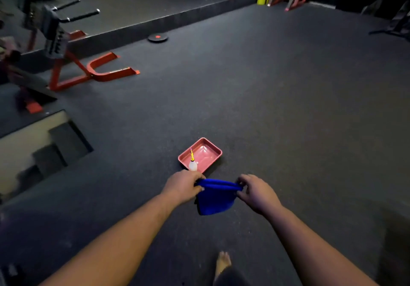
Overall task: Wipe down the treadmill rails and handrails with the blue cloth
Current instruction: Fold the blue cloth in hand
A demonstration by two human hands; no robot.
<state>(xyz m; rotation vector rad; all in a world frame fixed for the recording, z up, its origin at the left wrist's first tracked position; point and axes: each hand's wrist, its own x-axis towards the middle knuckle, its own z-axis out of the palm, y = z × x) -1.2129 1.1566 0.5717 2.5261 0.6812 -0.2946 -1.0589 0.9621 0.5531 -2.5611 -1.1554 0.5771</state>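
A blue cloth (215, 198) hangs folded between my two hands above the dark gym floor. My left hand (183, 185) pinches its left top corner. My right hand (257, 193) pinches the right top corner. Just beyond the cloth a pink tray (208, 151) lies on the floor, with a small white bottle (192, 163) with a yellow nozzle standing at its near corner. No treadmill is in sight.
A red-framed weight rack (73, 63) stands at the left. A black disc with a red centre (158, 37) lies by the raised platform edge (177, 22). A stairwell opening (40, 150) drops away at the left. My bare foot (223, 263) shows at the bottom.
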